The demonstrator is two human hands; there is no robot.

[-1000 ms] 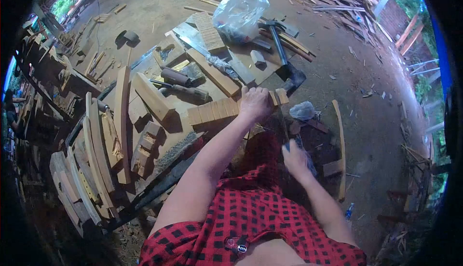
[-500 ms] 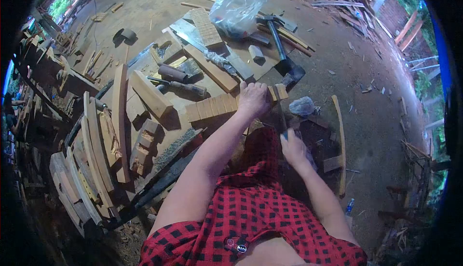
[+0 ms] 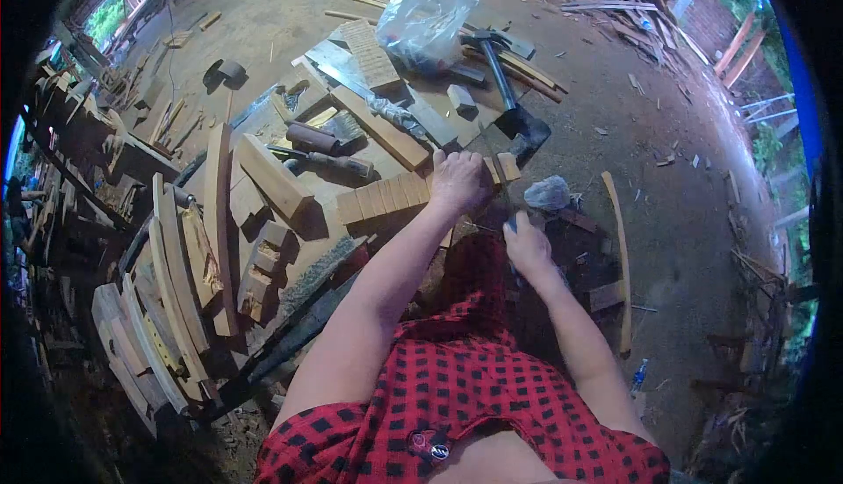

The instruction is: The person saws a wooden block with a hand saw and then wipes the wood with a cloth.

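a person in a red and black checked shirt is seen from above, both bare hands in front of them, at a low work board [image 3: 318, 260] crowded with timber. the left hand [image 3: 458, 184] lies over a wooden bar [image 3: 384, 199] marked with close, evenly spaced crosswise lines, its fingers curled over the top and far edge; the thumb's hold cannot be told. the bar lies at the board's near right side, its right end reaching beyond the hand. the right hand [image 3: 529, 245], lower and nearer the body, is closed around the handle of a thin saw [image 3: 502, 187]. the blade crosses the bar just beside the left hand; its teeth are too small to make out.

the chief danger seems to be that closeness: if the blade jumped sideways or twisted, it could catch the left knuckles. the bar appears to be held by hand pressure alone, so a weak hold might let it rock or slide and bind the blade. a hard pull could bring the saw toward the lap. the short end piece could also split away if it were forced.
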